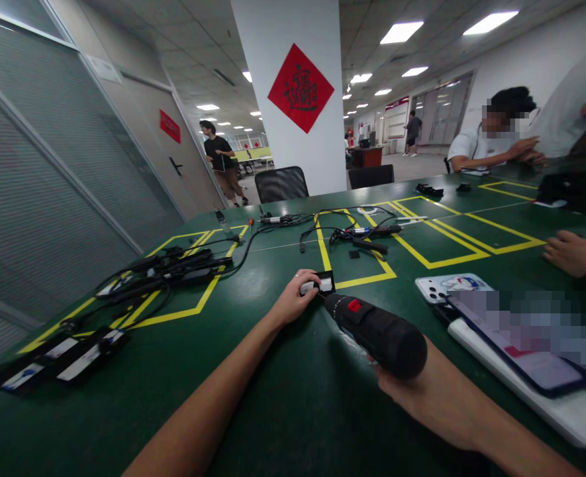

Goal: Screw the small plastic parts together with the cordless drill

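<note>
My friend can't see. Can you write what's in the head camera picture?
A person's right hand grips a black power tool aimed at a small part held by the left hand at a green table. Yellow tape and black cables lie on it.

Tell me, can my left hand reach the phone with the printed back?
Probably not directly: your left hand holds a small part, and the black power tool in your right hand seems to crowd the way to the phone.

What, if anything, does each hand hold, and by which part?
Right hand: power driver, apparently by its mostly hidden handle. Left hand: small dark piece, at its left end.
</note>
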The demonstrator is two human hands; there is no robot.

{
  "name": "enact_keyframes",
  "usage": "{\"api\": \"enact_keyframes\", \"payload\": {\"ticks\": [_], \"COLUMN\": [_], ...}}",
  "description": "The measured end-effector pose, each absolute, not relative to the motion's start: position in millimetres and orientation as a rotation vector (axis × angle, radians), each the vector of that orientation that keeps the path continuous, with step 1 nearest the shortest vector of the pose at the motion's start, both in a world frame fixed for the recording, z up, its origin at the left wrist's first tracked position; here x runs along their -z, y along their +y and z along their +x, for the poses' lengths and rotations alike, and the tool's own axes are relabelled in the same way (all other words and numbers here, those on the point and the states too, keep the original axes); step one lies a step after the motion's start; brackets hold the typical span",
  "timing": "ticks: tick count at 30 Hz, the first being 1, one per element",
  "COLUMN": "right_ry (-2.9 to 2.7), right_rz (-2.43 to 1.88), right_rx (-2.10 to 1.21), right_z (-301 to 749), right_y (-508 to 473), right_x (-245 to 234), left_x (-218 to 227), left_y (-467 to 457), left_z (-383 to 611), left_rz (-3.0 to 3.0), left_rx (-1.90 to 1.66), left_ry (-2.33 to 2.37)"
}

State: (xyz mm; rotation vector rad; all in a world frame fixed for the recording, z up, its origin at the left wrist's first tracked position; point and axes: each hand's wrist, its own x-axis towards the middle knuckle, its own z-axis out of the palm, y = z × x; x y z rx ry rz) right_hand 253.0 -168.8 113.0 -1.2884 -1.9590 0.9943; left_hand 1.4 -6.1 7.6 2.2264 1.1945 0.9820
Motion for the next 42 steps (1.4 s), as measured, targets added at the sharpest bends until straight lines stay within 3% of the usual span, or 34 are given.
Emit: {"api": "enact_keyframes", "payload": {"ticks": [10, 21, 26, 36, 42], "right_ry": [-1.915, -2.018, -2.138, -2.336, -2.417], "right_rz": [-1.233, -1.286, -1.176, -1.754, -1.747], "right_rx": [-0.965, -0.999, -0.85, -0.387, -0.476], "right_z": [258, 256, 267, 249, 219], "right_y": [-169, -179, -194, -184, -180], "right_x": [-78, -121, -98, -45, -46], "left_x": [-7, -6, -1, 1, 5], "left_y": [-5, -4, -5, -6, -9], "left_z": [0, -1, -1, -3, -4], "left_rz": [2.25, 2.258, 2.272, 2.36, 2.491], "left_rx": [-0.988, -0.995, -1.036, -1.018, -1.066], "left_ry": [1.158, 1.161, 1.158, 1.146, 1.469]}}
